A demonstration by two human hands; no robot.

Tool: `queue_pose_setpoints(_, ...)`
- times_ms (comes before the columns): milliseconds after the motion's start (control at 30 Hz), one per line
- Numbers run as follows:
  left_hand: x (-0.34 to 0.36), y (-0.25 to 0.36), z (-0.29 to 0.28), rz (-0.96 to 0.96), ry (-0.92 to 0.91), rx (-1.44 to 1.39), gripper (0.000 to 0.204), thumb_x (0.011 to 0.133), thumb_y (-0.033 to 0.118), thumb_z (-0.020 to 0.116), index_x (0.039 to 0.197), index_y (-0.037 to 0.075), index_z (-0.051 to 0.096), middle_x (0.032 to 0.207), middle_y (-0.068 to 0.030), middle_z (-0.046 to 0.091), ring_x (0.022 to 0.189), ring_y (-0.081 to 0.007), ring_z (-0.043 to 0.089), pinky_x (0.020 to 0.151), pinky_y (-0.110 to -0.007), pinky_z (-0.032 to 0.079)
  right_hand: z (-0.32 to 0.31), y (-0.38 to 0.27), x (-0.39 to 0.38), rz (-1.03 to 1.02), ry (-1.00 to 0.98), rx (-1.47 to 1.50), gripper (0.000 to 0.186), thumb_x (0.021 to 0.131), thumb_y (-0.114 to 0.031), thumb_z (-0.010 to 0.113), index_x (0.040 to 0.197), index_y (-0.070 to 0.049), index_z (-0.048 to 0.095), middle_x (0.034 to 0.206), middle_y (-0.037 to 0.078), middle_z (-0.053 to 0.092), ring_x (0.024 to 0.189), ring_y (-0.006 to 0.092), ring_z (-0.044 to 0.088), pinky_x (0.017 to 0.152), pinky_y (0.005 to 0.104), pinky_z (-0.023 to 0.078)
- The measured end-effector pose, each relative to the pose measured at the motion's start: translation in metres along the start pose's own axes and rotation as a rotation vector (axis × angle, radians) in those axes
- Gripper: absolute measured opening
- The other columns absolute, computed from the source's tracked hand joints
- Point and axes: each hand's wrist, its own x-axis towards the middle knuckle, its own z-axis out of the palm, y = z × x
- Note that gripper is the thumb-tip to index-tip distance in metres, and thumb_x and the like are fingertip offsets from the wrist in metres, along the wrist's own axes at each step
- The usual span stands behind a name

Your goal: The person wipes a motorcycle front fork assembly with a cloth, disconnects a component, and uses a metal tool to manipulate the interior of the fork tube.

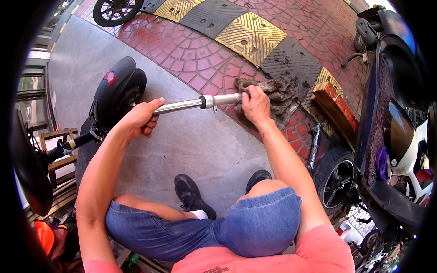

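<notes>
A motorcycle front fork leg (182, 106) lies nearly level across the view, with a chrome tube on the left and a dull silver lower leg on the right. My left hand (142, 117) grips the chrome end, thumb along the top. At the other end, my right hand (256, 104) is closed around a dirty brown rag (283, 96) pressed at the silver end. The rag covers that end, so its tip is hidden. Loose folds of cloth hang to the right of my fingers.
A scooter with a black fender (114, 93) stands close on the left. Black and yellow ramps (250, 36) cross the red paving (182, 50). On the right are a reddish wooden block (334, 111), a narrow dark tube (315, 145), a wheel (336, 179) and a parked scooter (382, 104).
</notes>
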Motion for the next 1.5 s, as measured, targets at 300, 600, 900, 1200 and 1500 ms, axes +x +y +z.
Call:
queue_pose_setpoints(300,-0.002,0.005,-0.008,0.082,0.054,0.005,0.062,0.104,0.060,0.057,0.064,0.014,0.042,0.055,0.0008,0.038,0.043,-0.0155,0.036,0.049,-0.039,0.037,-0.034,0.062,0.015,0.331,-0.037,-0.105,0.030,0.095,-0.031,0.067,0.113,-0.009,0.076,0.110,0.019,0.073,0.108,0.0427,0.070,0.095,0.0513,0.055)
queue_pose_setpoints(600,-0.043,0.015,0.019,1.171,0.484,0.706,0.051,0.094,0.032,0.079,0.068,-0.002,0.051,0.062,-0.0151,0.044,0.054,-0.0286,0.046,0.054,-0.044,0.035,-0.094,-0.020,0.026,0.020,0.183,-0.013,0.025,0.096,-0.025,0.070,0.114,-0.008,0.075,0.105,0.017,0.072,0.101,0.0418,0.069,0.088,0.0489,0.055)
queue_pose_setpoints(900,-0.064,0.000,0.030,1.421,0.455,0.950,0.044,0.084,0.029,0.085,0.070,0.004,0.051,0.070,-0.0129,0.047,0.066,-0.0349,0.053,0.059,-0.046,0.042,-0.043,0.041,-0.017,0.231,-0.164,-0.146,0.024,0.097,-0.026,0.067,0.110,-0.009,0.077,0.108,0.019,0.071,0.107,0.0412,0.069,0.094,0.0488,0.055)
queue_pose_setpoints(1200,-0.063,-0.012,0.021,1.355,0.356,1.129,0.041,0.076,0.028,0.089,0.073,0.006,0.054,0.080,-0.0116,0.054,0.078,-0.0349,0.058,0.066,-0.048,0.047,-0.056,-0.020,0.000,-0.077,0.019,-0.126,0.018,0.093,-0.025,0.068,0.098,-0.014,0.081,0.100,0.014,0.067,0.095,0.0352,0.070,0.081,0.0485,0.059)
queue_pose_setpoints(1500,-0.083,0.042,0.059,1.642,0.447,0.905,0.046,0.075,0.032,0.085,0.080,0.003,0.050,0.084,-0.0151,0.050,0.080,-0.0388,0.051,0.066,-0.049,0.038,-0.126,0.081,-0.049,0.404,0.162,-0.306,0.020,0.090,-0.020,0.066,0.091,-0.004,0.077,0.114,0.019,0.063,0.112,0.0392,0.064,0.094,0.0503,0.056)
